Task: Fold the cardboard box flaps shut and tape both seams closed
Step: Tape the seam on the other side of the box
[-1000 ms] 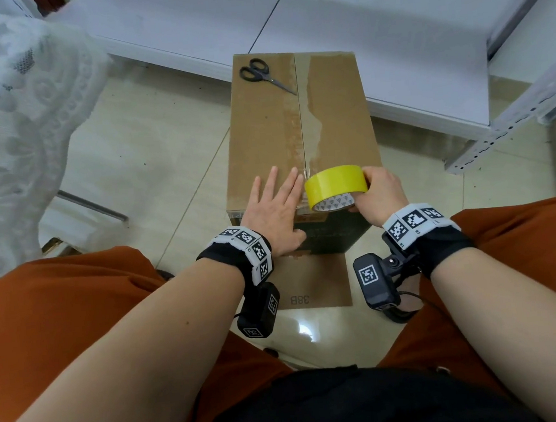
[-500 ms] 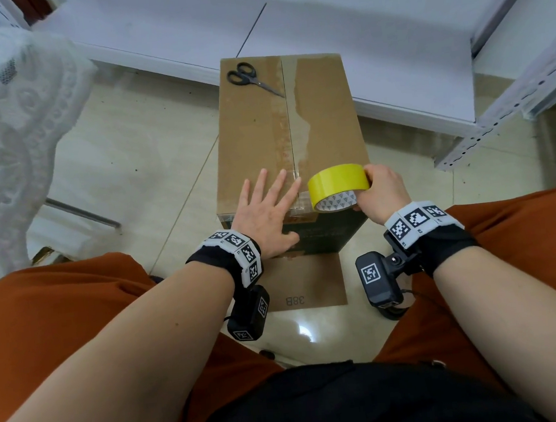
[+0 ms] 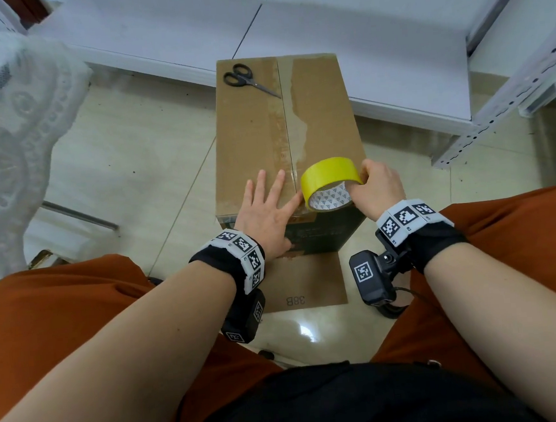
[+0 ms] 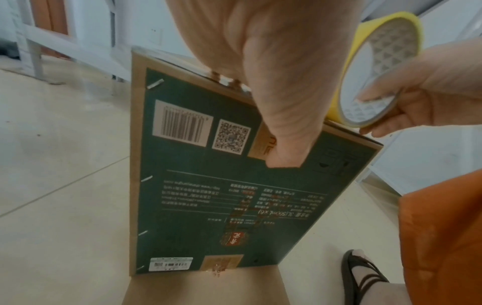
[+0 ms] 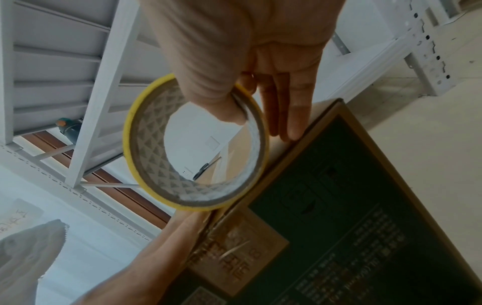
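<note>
A tall cardboard box [image 3: 251, 139] stands on the floor between my knees, its top flaps folded shut along a centre seam with old tape marks. My left hand [image 3: 266, 211] lies flat with spread fingers on the near left flap, its thumb [image 4: 284, 144] down over the green printed front [image 4: 208, 206]. My right hand [image 3: 376, 186] grips a yellow tape roll [image 3: 329, 181], thumb inside the core [image 5: 227, 111], and holds it on the box's near right top beside the seam. The same tape roll [image 5: 195, 144] fills the right wrist view, and the roll [image 4: 375, 68] shows beside my left palm.
Black scissors [image 3: 246, 80] lie on the far left corner of the box top. A loose cardboard flap marked 38B [image 3: 306, 288] lies on the tiled floor at the box's foot. White shelving [image 3: 389, 35] stands behind, a perforated rail [image 3: 501, 106] at right, lace fabric [image 3: 7, 132] at left.
The view has shifted slightly. Both hands stay in place, the left flat on the flap and the right holding the roll at the near end of the seam.
</note>
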The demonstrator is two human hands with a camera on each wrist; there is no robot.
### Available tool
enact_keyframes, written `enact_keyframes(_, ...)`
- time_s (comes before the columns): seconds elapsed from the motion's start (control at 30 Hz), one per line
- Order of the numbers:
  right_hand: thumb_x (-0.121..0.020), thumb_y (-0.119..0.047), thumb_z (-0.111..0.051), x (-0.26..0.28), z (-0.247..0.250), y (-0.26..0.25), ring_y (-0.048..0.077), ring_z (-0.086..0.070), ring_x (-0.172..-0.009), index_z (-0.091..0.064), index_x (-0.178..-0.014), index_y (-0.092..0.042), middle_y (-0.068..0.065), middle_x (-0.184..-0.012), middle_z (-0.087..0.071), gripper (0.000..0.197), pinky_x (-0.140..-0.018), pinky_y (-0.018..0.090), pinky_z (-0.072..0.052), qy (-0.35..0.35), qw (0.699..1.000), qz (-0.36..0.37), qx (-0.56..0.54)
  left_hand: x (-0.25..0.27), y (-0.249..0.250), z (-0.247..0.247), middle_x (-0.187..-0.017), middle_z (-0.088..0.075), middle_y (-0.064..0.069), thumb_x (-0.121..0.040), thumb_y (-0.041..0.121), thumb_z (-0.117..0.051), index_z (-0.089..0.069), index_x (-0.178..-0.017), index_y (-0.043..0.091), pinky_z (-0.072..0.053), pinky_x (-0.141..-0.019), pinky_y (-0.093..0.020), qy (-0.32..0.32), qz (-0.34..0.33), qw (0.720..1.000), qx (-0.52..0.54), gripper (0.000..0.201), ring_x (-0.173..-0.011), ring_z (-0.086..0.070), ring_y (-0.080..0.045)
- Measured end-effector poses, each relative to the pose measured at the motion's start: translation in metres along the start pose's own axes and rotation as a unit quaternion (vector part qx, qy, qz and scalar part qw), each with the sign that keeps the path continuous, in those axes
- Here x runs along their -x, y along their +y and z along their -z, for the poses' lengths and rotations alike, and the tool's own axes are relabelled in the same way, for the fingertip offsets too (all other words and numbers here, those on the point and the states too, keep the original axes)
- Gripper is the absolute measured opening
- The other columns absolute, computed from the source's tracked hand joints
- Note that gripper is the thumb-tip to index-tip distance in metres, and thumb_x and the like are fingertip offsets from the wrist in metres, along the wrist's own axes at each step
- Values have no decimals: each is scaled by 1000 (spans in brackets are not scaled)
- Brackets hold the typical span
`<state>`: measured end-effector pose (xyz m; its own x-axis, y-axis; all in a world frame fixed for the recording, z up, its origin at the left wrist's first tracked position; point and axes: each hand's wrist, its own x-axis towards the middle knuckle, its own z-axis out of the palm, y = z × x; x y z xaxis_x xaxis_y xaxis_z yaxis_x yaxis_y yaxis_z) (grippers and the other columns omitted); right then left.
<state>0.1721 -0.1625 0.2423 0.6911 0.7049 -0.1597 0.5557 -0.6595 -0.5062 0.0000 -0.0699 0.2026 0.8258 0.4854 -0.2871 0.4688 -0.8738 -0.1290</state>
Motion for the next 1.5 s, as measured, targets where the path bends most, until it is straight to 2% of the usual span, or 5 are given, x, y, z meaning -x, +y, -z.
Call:
enact_keyframes(0.17, -87, -27, -55, -1, -12, 5, 28, -49, -82, -44, -63, -17, 10, -81, -48, 28, -67, 29, -31, -40, 999, 7, 21, 1, 6, 3, -157, 17, -16, -79, 41, -57, 0, -152, 13, -2, -119, -49, 51, -31, 998, -26, 97, -145, 17, -32)
enact_keyframes(0.37, -92, -36, -54, 2, -11, 8, 34, -45, -116, -70, -101, -13, 15, -130, -48, 30, -94, 38, -37, 1, 997, 7, 75, -5, 18, -4, -157, 16, -18, -79, 51, -52, 8, -150, 1, -4, -121, -42, 24, -44, 999, 14, 106, -146, 14, -30)
enact_keyframes(0.53, -93, -27, -52, 4, -13, 9, 23, -48, -80, -65, -81, -10, 8, -99, -51, 25, -70, 29, -33, -8, 1000, 8, 18, -6, 17, -4, -157, 17, -17, -78, 59, -55, 10, -150, 4, -2, -121, -43, 10, -45, 998, 31, 112, -146, 16, -30)
enact_keyframes(1.17, -87, -2, -51, 5, 7, 27, 27, -46, -68, -56, -70, -7, 10, -70, -52, 18, -61, 26, -30, 19, 999, -4, -36, -7, 23, -4, -154, 25, -19, -77, 59, -62, 30, -144, 23, 3, -120, -44, 4, -33, 999, 43, 119, -144, 21, -32)
enact_keyframes(1.5, -86, -7, -54, -1, 13, 31, 28, -52, -72, -62, -78, -3, 12, -75, -58, 12, -63, 29, -36, 25, 1000, 10, -14, -6, 30, 11, -157, 20, -15, -80, 43, -59, 4, -152, 16, -1, -119, -49, 43, -44, 998, -9, 100, -144, 19, -33)
